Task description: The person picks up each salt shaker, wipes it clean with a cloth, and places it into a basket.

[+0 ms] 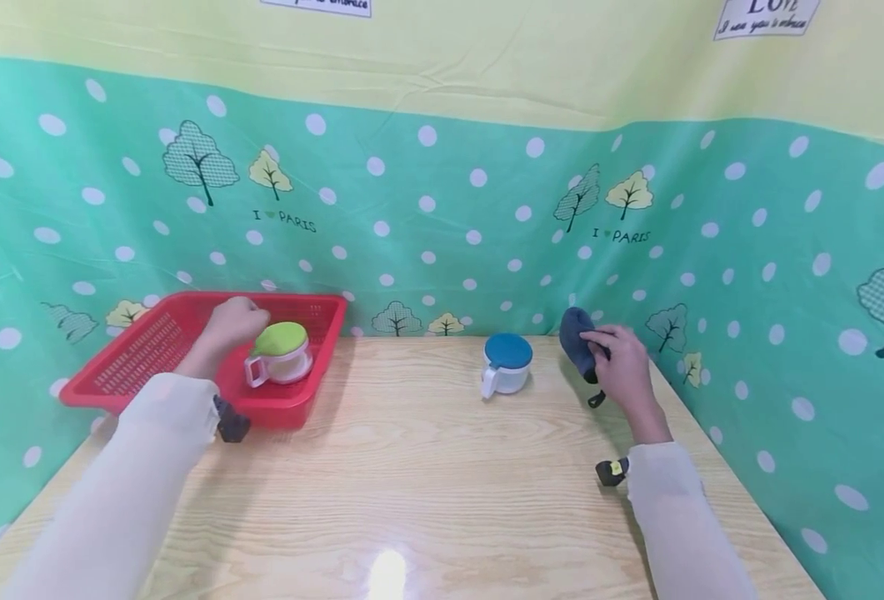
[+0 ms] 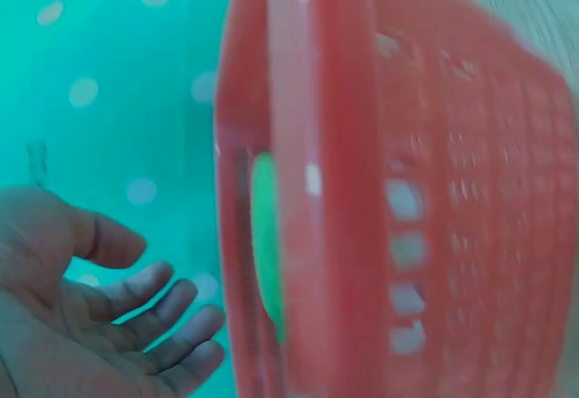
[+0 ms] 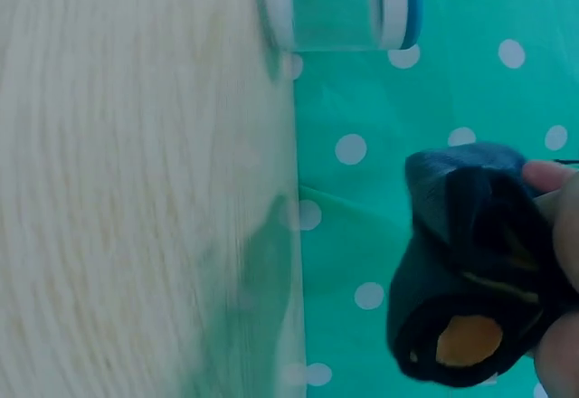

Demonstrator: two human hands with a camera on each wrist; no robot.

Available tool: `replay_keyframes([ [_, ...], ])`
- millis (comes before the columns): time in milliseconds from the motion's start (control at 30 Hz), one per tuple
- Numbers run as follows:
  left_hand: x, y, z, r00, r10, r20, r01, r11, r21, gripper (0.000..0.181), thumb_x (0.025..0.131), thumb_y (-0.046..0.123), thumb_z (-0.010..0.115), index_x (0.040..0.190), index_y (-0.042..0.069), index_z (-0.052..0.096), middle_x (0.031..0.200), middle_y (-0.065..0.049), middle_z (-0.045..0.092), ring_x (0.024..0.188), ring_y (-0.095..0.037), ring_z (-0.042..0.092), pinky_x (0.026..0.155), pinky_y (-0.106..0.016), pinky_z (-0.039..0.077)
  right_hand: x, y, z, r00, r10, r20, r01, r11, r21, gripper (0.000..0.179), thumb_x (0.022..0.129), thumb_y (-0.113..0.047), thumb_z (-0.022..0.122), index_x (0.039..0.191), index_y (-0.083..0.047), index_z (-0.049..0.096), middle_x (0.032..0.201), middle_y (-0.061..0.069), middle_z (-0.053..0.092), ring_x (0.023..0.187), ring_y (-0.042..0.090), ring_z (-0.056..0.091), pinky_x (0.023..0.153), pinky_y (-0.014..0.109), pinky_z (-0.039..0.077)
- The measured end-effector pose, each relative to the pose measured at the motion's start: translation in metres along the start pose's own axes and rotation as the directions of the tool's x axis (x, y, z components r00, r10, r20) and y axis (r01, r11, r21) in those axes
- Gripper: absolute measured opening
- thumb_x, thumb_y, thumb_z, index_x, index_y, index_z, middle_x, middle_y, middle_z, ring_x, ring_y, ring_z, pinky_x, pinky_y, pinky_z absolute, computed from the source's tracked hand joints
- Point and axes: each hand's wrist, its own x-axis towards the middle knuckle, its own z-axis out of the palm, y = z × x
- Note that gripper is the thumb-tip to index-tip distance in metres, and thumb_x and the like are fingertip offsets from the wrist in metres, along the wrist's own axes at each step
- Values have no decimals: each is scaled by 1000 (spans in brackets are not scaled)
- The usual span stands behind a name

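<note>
My right hand (image 1: 621,367) pinches a dark navy folded umbrella (image 1: 576,337) by its side, above the back right of the table. A black wrist loop (image 1: 596,400) hangs from its lower end. In the right wrist view the umbrella (image 3: 461,280) shows its round end with an orange-brown disc. My left hand (image 1: 235,321) hovers over the red basket (image 1: 262,412), its fingers loosely bent and holding nothing in the left wrist view. Close beside it, inside the basket, sits a white cup with a green lid (image 1: 280,350).
A clear-sided white cup with a blue lid (image 1: 507,364) stands between the basket and my right hand, handle toward me. Green polka-dot cloth (image 1: 427,225) hangs behind the wooden table (image 1: 412,450) and along both sides.
</note>
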Motion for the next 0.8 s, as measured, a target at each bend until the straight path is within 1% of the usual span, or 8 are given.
replay_keyframes([
  [67,1,13,3,1000,1,-14,-1,1000,11,24,92,16,47,70,9,39,57,-1,36,52,-18,38,55,-34,38,-1,1,0,998,25,57,-24,999,-29,20,93,8,65,108,2,77,112,26,65,104,46,61,87,60,51],
  [133,0,26,7,1000,10,-15,-10,1000,4,23,94,16,46,75,7,39,60,-3,37,53,-19,38,55,-34,38,-2,2,-1,992,59,109,-53,997,-56,20,95,6,64,111,3,76,114,26,65,106,47,61,89,60,50],
  [267,-1,50,15,998,50,-23,-50,999,-7,21,96,16,44,78,7,38,64,-4,35,54,-19,35,54,-33,35,-4,5,-2,973,122,196,-102,989,-108,22,95,4,64,114,3,74,121,28,63,115,49,56,97,61,46],
  [367,-4,69,21,996,77,-35,-78,997,-22,22,97,16,44,78,6,40,63,-5,36,54,-19,36,52,-32,35,-5,8,-3,958,144,249,-113,984,-136,23,94,5,63,115,4,73,124,30,62,120,50,53,100,62,44],
  [533,-13,100,38,993,118,-31,-120,991,-54,16,99,14,45,91,1,50,76,-11,50,64,-23,49,58,-33,43,-8,12,-2,923,196,331,-147,975,-166,26,95,6,61,120,7,70,127,32,59,120,51,54,96,60,49],
  [667,-18,119,54,982,182,-42,-184,983,-30,19,100,14,45,103,-3,54,92,-17,56,79,-30,55,67,-37,47,-8,14,-1,889,229,397,-173,970,-172,28,96,4,62,124,6,68,130,32,57,122,52,54,98,61,47],
  [733,-18,126,63,972,229,-44,-229,973,8,20,100,13,46,103,-4,55,95,-19,57,84,-31,54,71,-39,47,-8,14,0,877,226,424,-167,971,-173,29,96,2,64,125,5,67,131,32,56,122,52,53,101,62,45],
  [800,-19,132,72,964,265,-34,-265,964,29,18,99,11,46,101,-4,56,94,-18,57,85,-32,55,72,-40,48,-8,15,0,867,226,444,-163,971,-177,29,96,1,65,124,4,67,130,32,57,122,52,53,102,62,44],
])
